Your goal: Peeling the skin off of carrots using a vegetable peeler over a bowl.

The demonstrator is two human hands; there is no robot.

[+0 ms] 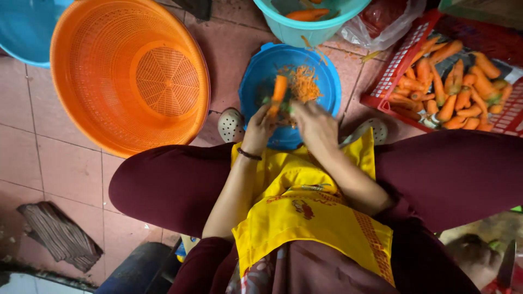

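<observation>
My left hand grips a long orange carrot by its lower end, holding it upright over a blue basin. My right hand is closed beside the carrot on a small peeler that is mostly hidden by the fingers. A heap of orange carrot peelings lies inside the blue basin. A dark band circles my left wrist. A yellow apron covers my lap between my dark red trouser legs.
A large orange perforated basket stands at the left on the tiled floor. A red crate at the right holds several carrots. A teal bowl with a carrot sits beyond the basin. A knife lies at bottom right.
</observation>
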